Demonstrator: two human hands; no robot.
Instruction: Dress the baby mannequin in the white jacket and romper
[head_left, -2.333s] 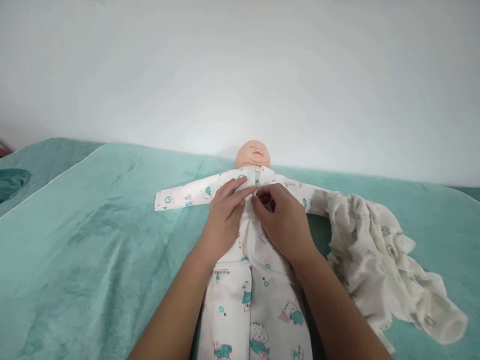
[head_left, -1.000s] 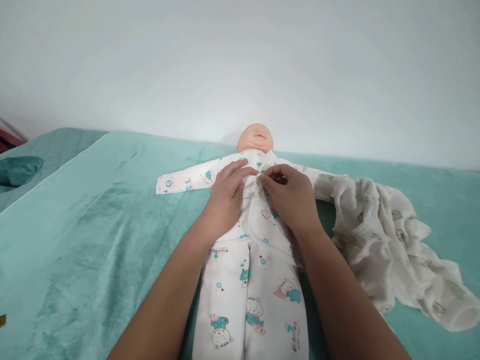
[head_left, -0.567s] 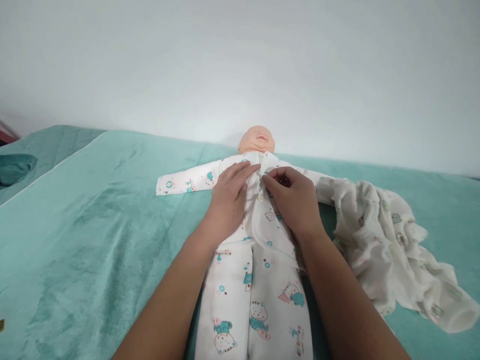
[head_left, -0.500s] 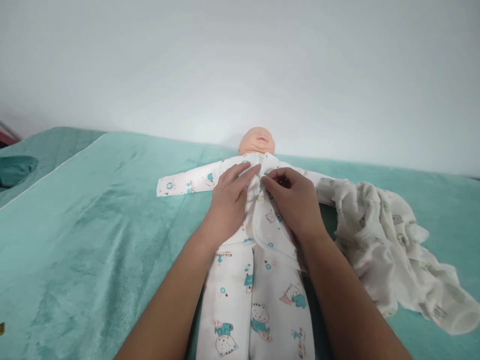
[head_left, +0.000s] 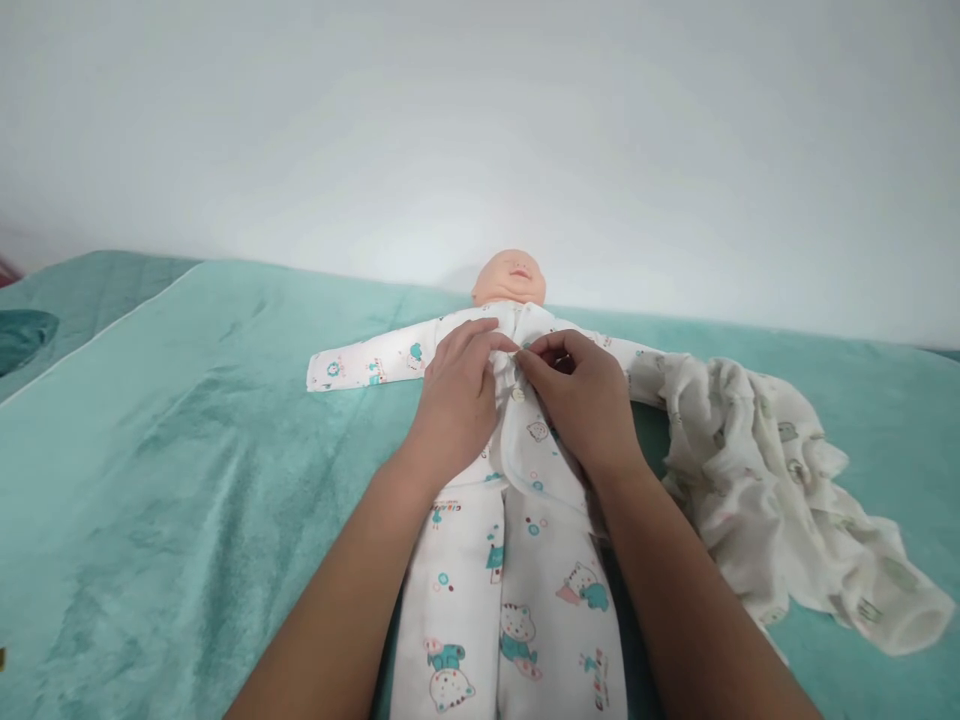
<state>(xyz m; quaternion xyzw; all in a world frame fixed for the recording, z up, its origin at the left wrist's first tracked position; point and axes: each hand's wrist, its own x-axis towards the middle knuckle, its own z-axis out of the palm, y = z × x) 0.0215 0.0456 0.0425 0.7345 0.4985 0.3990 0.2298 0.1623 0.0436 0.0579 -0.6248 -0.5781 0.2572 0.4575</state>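
Observation:
A baby doll [head_left: 510, 277] lies on its back, head at the far end, in a white printed baby jacket [head_left: 536, 435] with matching trousers [head_left: 450, 600]. My left hand [head_left: 459, 385] rests on the chest, its thumb and index finger closed on the jacket's front edge. Against those fingertips, my right hand [head_left: 577, 385] pinches the other front edge, fingers curled. The spot between the fingertips is partly hidden. Just below it a small round button [head_left: 518, 396] shows on the front. Lower down, the front edges hang apart.
A crumpled white printed baby garment [head_left: 772, 480] lies to the right, over the end of the doll's sleeve. Green plush cloth [head_left: 187, 480] covers the bed, and a pale wall [head_left: 480, 120] rises behind the head. Another green padded piece [head_left: 97, 285] is at the far left.
My left index finger has lowered and straightened toward my right fingertips, so both hands now meet at the jacket's front. The view has shifted slightly.

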